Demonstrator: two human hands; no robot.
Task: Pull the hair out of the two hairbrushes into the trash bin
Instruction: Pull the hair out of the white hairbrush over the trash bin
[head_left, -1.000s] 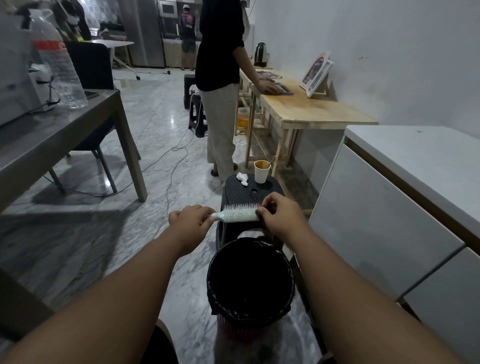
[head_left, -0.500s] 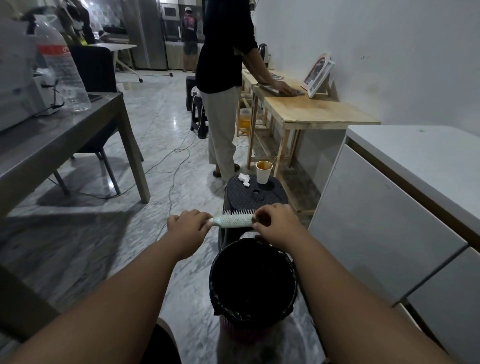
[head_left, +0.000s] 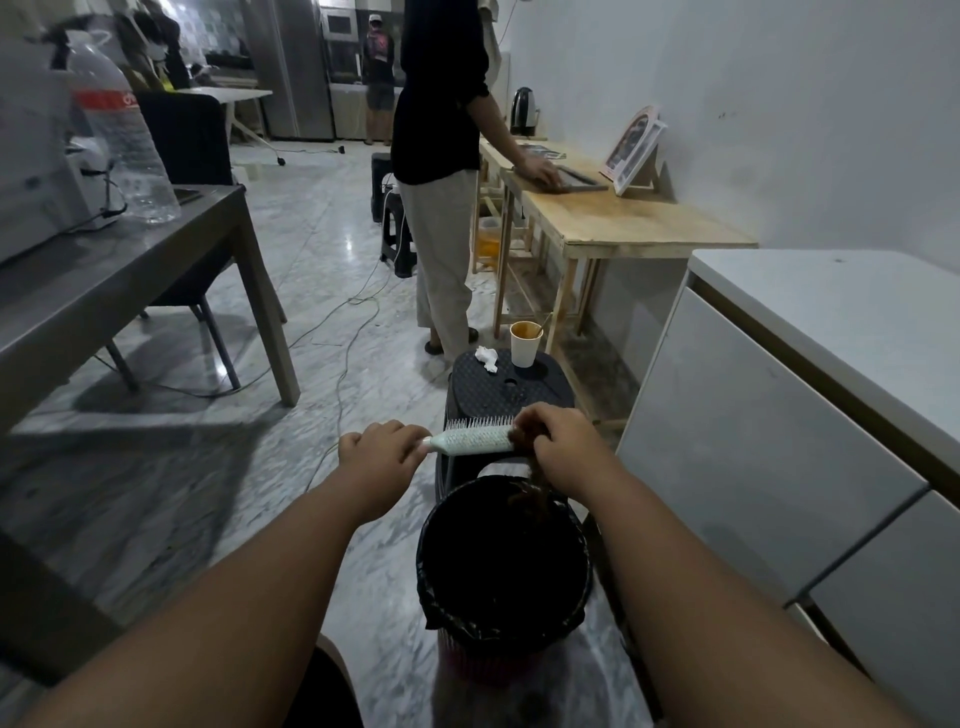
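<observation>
A pale, white-bristled hairbrush (head_left: 470, 439) lies level over the far rim of the black-lined trash bin (head_left: 441, 603). My left hand (head_left: 382, 460) is closed round its handle. My right hand (head_left: 558, 441) pinches a clump of brown hair (head_left: 522, 434) at the brush's right tip. A strand of that hair (head_left: 535, 493) hangs down from my fingers into the bin's mouth. Only one hairbrush is in view.
A black stool (head_left: 506, 397) behind the bin carries a paper cup (head_left: 525, 344) and a crumpled tissue (head_left: 487, 357). A person (head_left: 441, 171) stands at a wooden table (head_left: 623, 223). White cabinets (head_left: 779, 415) are on the right, a grey table (head_left: 130, 280) on the left, cables (head_left: 343, 332) on the floor.
My right hand has slid to the brush's right end and drawn a clump of brown hair off the bristles; a strand now dangles into the bin. My left hand keeps the handle.
</observation>
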